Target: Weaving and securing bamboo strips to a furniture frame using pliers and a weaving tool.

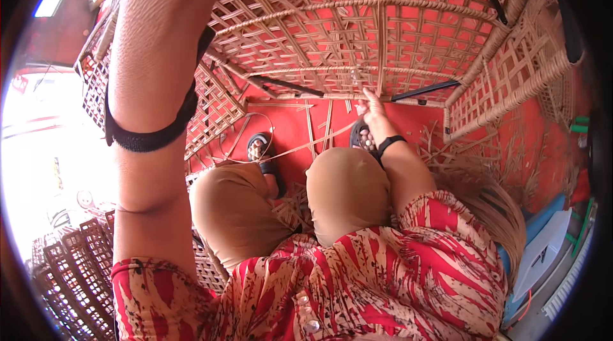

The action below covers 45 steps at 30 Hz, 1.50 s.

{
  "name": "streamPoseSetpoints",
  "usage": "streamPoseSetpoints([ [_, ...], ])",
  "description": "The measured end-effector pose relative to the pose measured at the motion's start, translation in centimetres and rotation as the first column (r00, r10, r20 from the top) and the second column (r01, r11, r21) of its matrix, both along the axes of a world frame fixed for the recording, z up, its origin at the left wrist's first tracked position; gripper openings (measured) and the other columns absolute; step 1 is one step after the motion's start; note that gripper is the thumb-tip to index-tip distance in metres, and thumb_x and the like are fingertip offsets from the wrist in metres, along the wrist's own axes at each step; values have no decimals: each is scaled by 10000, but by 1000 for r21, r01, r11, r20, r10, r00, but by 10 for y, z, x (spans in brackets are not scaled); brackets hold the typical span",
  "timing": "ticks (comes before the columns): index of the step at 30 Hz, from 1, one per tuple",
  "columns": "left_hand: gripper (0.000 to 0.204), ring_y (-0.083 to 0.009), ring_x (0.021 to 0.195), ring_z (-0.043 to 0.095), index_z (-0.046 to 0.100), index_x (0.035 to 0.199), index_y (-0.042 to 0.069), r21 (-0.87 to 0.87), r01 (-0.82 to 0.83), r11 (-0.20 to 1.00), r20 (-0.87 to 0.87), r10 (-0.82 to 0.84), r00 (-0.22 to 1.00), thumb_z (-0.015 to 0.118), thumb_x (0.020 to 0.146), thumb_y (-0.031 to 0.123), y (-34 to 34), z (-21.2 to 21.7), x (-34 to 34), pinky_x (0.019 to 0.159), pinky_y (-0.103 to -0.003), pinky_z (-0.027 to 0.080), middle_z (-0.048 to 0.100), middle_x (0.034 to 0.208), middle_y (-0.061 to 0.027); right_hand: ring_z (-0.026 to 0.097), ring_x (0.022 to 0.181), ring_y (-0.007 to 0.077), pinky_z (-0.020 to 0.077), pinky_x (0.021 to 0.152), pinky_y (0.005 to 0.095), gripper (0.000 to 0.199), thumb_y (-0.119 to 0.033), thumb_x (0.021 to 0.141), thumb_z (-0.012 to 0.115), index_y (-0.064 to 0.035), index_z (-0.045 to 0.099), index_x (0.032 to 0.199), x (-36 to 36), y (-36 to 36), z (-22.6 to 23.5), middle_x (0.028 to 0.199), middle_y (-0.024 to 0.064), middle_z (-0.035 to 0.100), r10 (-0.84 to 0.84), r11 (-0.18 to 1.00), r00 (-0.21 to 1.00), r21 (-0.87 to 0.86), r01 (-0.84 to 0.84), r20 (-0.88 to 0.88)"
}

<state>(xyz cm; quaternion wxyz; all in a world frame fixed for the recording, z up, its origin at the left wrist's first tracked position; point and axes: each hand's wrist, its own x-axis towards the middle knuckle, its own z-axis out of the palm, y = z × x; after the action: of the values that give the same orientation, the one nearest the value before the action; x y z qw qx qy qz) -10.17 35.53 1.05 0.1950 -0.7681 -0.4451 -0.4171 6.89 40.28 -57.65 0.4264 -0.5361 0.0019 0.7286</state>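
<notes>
The woven panel (pixel 381 34) of tan cane stands in front of the person, and the right hand (pixel 375 110) is at the middle of its lower edge, close by the bottom rail (pixel 345 96), with the index finger pointing up toward the lattice. The right grip looks partly curled, but whether finger and thumb pinch a strip or only rest against the rail I cannot tell; the left forearm (pixel 150 34) reaches up across the panel's left side, its hand out of view, so the left grip cannot be judged either. The step appears to be working cane at that edge, and it would go best with fingertips close to the crossing being worked, each strip laid flat and drawn snug against the rail without twisting. A steadying hand high on the panel would probably stop the frame rocking under the pull. Loose strips (pixel 329 121) and a thin loop of cane (pixel 272 127) lie just below the panel on the red floor (pixel 294 124), near the feet; clearing these from underfoot seems wise, since a trapped end could jerk or split as it is drawn tight
</notes>
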Motion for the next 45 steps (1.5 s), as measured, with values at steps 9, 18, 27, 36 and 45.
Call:
streamPoseSetpoints([
  [9, 284, -157, 648, 583, 697, 989, 14, -37, -396, 918, 574, 344, 743, 737, 760, 178, 76, 83, -194, 606, -339, 457, 602, 688, -59, 544, 870, 190, 459, 755, 394, 727, -439, 648, 891, -5, 635, 1172, 150, 177, 336, 934, 26, 604, -348, 729, 628, 622, -286, 696],
  [18, 227, -231, 832, 649, 593, 1118, 20, -71, 101, 992, 959, 96, -265, 596, 919, 130, 26, -141, -246, 719, -442, 562, 640, 967, -82, 664, 898, 373, 503, 723, 418, 435, -437, 935, 541, -100, 648, 1189, 95, 126, 785, 930, 187, 692, -821, 527, -361, 343, -778, 443],
  [27, 230, -184, 737, 653, 670, 1049, 41, -668, 597, 444, 743, 440, 505, 615, 929, 229, -11, -270, -186, 661, -364, 538, 696, 869, -71, 647, 703, 321, 520, 620, 454, 198, -234, 713, 770, -109, 617, 707, -155, 55, 635, 693, 122, 624, -975, 9, -17, -41, -999, 220],
  [36, 428, -253, 870, 607, 624, 1088, 73, 255, -255, 933, -20, 269, 963, 780, 702, 170, -103, 26, -163, 792, -424, 458, 607, 882, -84, 635, 735, 278, 525, 617, 427, 234, -194, 627, 812, -123, 642, 771, -139, -53, 608, 713, 70, 637, -946, -94, 83, -19, -995, 313],
  [45, 311, -346, 939, 609, 666, 921, 108, -304, -202, 931, -178, 153, 972, 782, 684, 273, -157, 69, -169, 817, -483, 472, 610, 943, -114, 647, 711, 218, 556, 608, 367, 192, -129, 705, 707, -194, 665, 880, -116, -134, 650, 727, -2, 638, -972, -62, 61, 2, -998, 228],
])
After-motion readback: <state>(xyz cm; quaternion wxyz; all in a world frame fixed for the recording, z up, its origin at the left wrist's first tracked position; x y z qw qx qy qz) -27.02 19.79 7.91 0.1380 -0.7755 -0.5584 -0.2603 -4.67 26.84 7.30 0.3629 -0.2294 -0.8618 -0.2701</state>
